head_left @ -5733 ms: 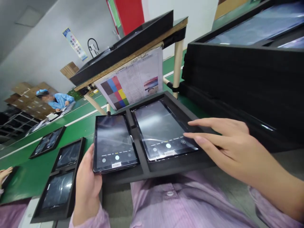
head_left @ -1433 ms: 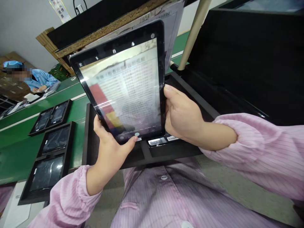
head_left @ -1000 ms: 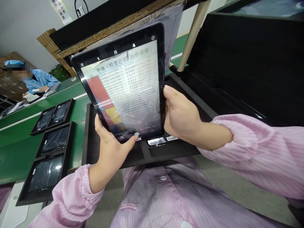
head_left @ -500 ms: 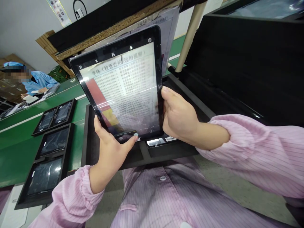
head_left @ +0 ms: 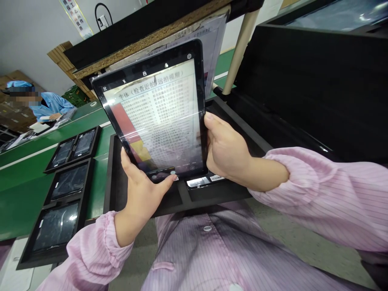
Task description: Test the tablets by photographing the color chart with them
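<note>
I hold a black tablet (head_left: 157,113) upright in front of me with both hands. Its screen shows a camera picture of a printed text chart with red and yellow colour patches. My left hand (head_left: 142,194) grips its lower left corner, the thumb lying by the round button at the bottom of the screen. My right hand (head_left: 226,151) is wrapped round its right edge. Below the tablet a black foam tray (head_left: 182,198) rests on my lap, and the bottom edge of a second tablet (head_left: 201,180) shows in its right slot.
The printed chart (head_left: 214,40) hangs from a wooden shelf (head_left: 145,42) behind the tablet. A tall stack of black trays (head_left: 303,81) rises at the right. More trays with tablets (head_left: 65,182) lie on the green bench (head_left: 18,194) at the left. A person in blue (head_left: 45,106) sits far left.
Since 5.7 s ago I lifted the left tablet out of the tray and raised it toward the chart. Over the last second it sank slightly; its picture went from blurred to sharp.
</note>
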A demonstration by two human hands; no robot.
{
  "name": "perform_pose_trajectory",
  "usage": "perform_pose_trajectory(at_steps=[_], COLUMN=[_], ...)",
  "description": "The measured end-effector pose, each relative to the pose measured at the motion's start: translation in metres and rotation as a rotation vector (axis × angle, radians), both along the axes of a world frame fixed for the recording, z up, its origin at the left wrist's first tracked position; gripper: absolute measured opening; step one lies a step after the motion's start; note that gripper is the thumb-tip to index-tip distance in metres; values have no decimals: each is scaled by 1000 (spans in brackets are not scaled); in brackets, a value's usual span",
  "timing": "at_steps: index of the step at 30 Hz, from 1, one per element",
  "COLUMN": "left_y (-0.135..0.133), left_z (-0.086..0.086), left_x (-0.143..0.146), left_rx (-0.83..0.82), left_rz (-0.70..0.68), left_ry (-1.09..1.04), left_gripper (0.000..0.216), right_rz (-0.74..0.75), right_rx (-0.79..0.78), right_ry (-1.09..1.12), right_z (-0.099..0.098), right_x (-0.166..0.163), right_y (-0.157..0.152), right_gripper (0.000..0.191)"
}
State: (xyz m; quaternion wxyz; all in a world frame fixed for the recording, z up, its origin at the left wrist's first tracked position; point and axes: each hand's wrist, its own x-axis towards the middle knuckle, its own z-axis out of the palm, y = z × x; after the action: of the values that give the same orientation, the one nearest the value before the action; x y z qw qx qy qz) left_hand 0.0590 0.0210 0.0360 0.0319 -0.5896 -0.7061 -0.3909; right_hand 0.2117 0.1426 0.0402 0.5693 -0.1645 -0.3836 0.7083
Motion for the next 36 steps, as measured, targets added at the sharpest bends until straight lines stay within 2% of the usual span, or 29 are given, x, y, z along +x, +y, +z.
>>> perform_pose_trajectory(at_steps=[5,7,9,12,14,16,20,23,28,32,36], left_y=[-2,0,4,11,11,8,-4,-10,-14,-15,-20], left_z=[-2,-2,0,12,25,37,44,42,37,35,42], left_x=[0,-2,-7,-15,-17,-17,-14,-14,-12,-5,-7], left_rx=[9,42,107,208,226,231,226,228,221,245,216], left_rz=[-1,-36,-111,-182,-186,-201,-184,-143,-144,-76,-38], left_ry=[-33,-122,-349,-822,-1042,-1138,-1193,-1193,-1163,-1174,-1199], left_gripper=[132,121,92,48,39,40,49,48,49,51,50], right_rz=[-24,-25,2,96,163,183,103,29,-68,-52,-88], right_rx=[-12,-18,-25,-11,57,213,599,728,800,769,760], right_ry=[-26,-39,-52,-53,-45,-67,-238,-356,-523,-701,-819], right_z=[3,5,7,13,17,22,36,46,47,42,38], right_x=[0,2,4,11,16,21,28,30,30,29,46], right_y=[-1,1,3,3,1,-1,-1,2,4,11,28], right_gripper=[22,22,23,29,42,56,68,73,79,82,89])
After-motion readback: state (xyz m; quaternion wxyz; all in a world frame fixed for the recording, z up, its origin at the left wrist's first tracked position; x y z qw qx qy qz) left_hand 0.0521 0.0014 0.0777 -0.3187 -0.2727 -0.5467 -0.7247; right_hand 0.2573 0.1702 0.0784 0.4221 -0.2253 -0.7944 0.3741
